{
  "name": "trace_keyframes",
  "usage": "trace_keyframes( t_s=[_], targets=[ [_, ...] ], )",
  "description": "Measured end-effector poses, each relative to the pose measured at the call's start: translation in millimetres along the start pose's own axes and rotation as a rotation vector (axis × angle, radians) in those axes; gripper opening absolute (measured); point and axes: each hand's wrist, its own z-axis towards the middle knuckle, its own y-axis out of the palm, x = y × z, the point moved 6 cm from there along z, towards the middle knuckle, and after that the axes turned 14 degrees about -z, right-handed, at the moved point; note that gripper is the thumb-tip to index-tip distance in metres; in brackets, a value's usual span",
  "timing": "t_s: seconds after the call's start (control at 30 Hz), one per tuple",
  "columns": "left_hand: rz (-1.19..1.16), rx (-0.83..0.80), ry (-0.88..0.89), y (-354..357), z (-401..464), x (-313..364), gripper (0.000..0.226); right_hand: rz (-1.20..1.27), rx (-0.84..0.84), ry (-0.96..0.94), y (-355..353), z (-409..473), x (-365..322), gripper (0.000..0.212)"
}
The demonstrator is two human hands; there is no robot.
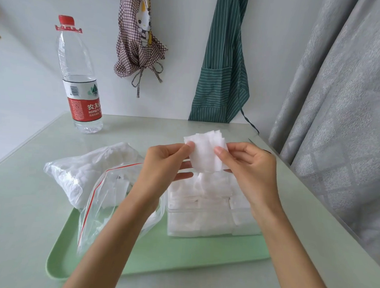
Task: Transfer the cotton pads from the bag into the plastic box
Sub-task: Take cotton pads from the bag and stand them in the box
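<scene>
While pinching the small stack of white square cotton pads (207, 152) between left hand (165, 162) and right hand (249, 164), square edges, then lower flat into the full clear plastic box (205, 208) just beneath; avoid the clear zip bag (105, 196) beside the left hand.

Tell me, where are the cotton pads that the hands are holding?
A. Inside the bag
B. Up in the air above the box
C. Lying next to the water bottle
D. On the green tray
B: the left hand and right hand pinch a small stack of pads from both sides, lifted above the box, which already holds many pads.
</scene>
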Motion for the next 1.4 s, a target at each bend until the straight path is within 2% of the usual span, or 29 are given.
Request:
trace_keyframes(
  t_s=[0.07,0.17,0.27,0.37,0.5,0.63,0.7,0.87,1.07,1.27,1.33,1.4],
  targets=[
    [0.024,-0.014,0.002,1,0,-1,0.021,-0.047,0.043,-0.022,-2,0,1,0.018],
    [0.024,-0.022,0.007,3,0,-3,0.022,-0.271,0.163,-0.117,-8,-1,-4,0.021],
    [0.016,-0.04,-0.003,4,0,-4,0.023,-0.377,0.094,-0.098,-5,-1,-3,0.025],
    [-0.002,-0.064,-0.032,6,-1,-8,0.023,-0.329,0.0,-0.023,-1,-1,1,0.03],
    [-0.044,-0.09,-0.058,9,-1,-11,0.024,-0.238,-0.01,0.013,-1,0,2,0.023],
    [-0.075,-0.121,-0.066,12,-1,-11,0.024,-0.119,-0.115,0.139,1,0,7,0.032],
    [-0.073,-0.119,-0.069,11,0,-12,0.024,-0.077,-0.119,0.157,1,0,8,0.031],
    [-0.066,-0.12,-0.1,13,1,-18,0.022,-0.073,-0.022,0.0,-2,1,1,0.029],
    [-0.033,-0.105,-0.096,10,1,-15,0.022,-0.329,0.051,-0.187,-1,-2,-8,0.01],
    [0.047,-0.067,-0.051,5,2,-14,0.019,-0.565,-0.018,-0.365,9,-12,-19,0.012],
    [0.042,-0.048,-0.031,3,3,-13,0.018,-0.461,-0.088,-0.302,8,-9,-17,0.013],
    [0.014,-0.055,-0.033,2,3,-11,0.018,-0.233,-0.078,-0.174,-4,0,-15,0.014]
  ],
)
